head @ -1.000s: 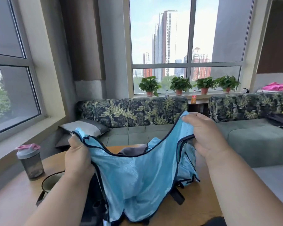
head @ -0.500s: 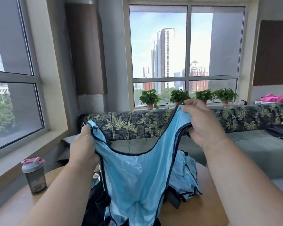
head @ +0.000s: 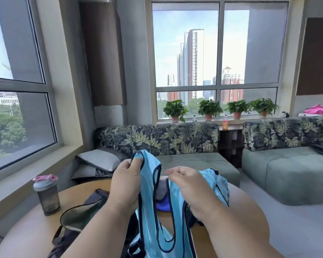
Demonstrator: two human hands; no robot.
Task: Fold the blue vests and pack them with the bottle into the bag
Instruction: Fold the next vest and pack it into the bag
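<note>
Both my hands held one blue vest (head: 149,185) above the tabletop (head: 26,229): left hand (head: 126,185) pinching the gathered shoulder straps, right hand (head: 192,190) gripping the other edge. I judged the mesh light, limp and slippery, best held by its trim. Open bag (head: 76,218), bottle (head: 47,195), sofa (head: 175,140) and windows lay beyond.

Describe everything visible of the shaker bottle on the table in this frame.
The shaker bottle stands upright near the left edge of the round wooden table, beside the window ledge. Its body is dark, smoky and translucent, seemingly plastic, under a grey lid with a pink flip cap, closed. Neither hand touches it; the open dark bag lies just right of it.
</note>
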